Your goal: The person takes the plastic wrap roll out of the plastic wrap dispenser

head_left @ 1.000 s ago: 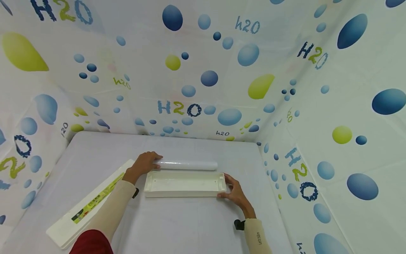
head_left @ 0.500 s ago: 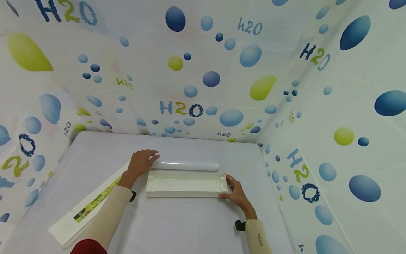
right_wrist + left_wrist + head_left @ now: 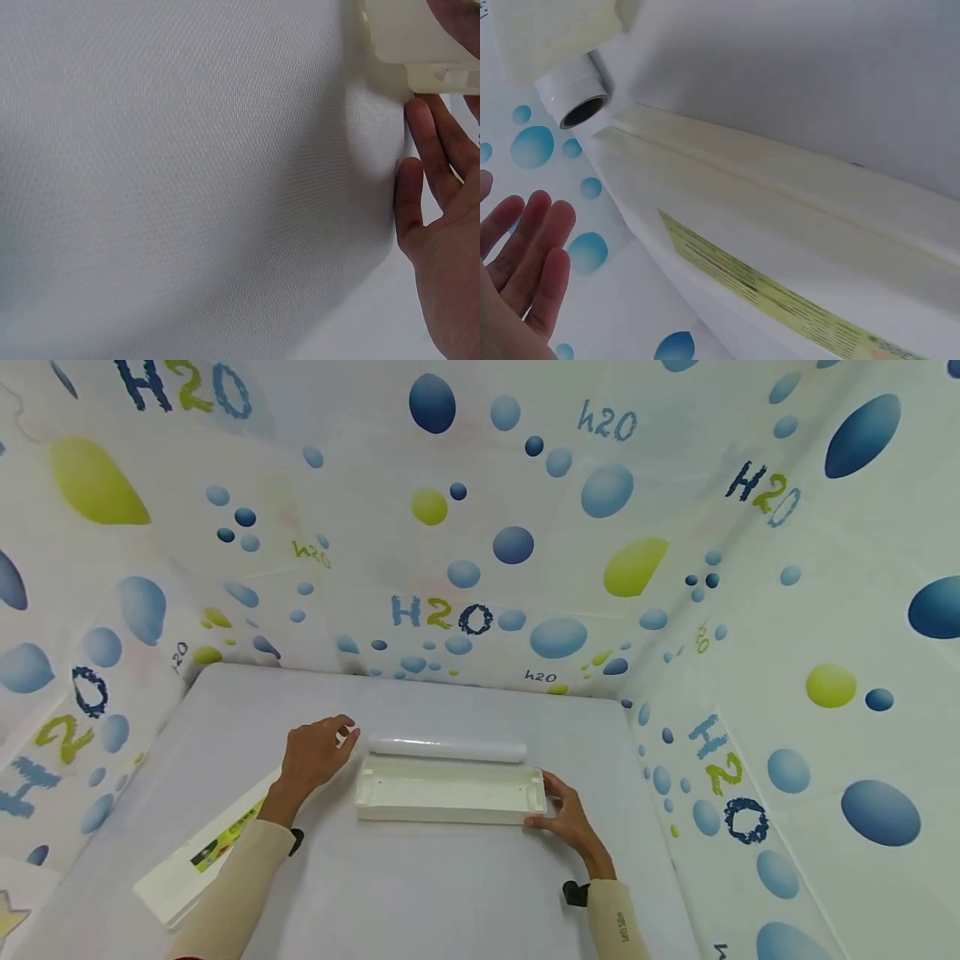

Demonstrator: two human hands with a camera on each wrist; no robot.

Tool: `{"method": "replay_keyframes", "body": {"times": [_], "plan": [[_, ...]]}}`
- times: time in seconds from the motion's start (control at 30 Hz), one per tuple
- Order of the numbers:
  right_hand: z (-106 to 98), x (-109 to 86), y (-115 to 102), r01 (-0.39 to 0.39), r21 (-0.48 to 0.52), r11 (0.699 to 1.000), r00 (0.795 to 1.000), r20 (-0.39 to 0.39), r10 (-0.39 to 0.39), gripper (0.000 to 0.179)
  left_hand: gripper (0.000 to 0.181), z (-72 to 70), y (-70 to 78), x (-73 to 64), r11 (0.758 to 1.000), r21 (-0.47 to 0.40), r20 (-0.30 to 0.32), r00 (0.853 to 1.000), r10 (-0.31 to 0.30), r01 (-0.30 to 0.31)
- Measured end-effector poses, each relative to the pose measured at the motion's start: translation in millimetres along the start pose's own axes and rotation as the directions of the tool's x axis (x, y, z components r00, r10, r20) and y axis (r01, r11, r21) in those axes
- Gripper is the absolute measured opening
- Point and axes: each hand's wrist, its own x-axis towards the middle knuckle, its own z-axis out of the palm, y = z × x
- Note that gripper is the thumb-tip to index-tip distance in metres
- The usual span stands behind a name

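Observation:
A long cream plastic box (image 3: 450, 789), shallow and open-topped, lies across the middle of the table. My right hand (image 3: 567, 814) grips its right end, thumb at the front corner and fingers behind. Just behind the box is a white roll of plastic film (image 3: 450, 749), whose hollow core end faces the left wrist camera. My left hand (image 3: 315, 756) hovers left of the roll, apart from it, fingers loosely bent around nothing. Beneath the left forearm, a long white lid (image 3: 168, 885) with a yellow-green label (image 3: 228, 839) lies slanted; the arm hides part of it.
The table (image 3: 420, 893) has a white cloth over it. Sheets printed with blue and green drops form a back wall (image 3: 360, 527) and side walls (image 3: 795, 760) close to the table's edges.
My left hand has let go of the roll's left end and drawn away to the left. The roll stays behind the box. My right hand keeps its hold on the box.

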Motion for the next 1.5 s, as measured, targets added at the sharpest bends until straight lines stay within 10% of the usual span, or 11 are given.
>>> {"method": "replay_keyframes", "body": {"times": [1.5], "plan": [[-1.8, -1.4, -0.7, 0.017, 0.005, 1.0, 1.0, 0.007, -0.017, 0.102, 0.103, -21.0, -45.6, -71.6, 0.98, 0.177, 0.281, 0.949, -0.144, 0.096]]}}
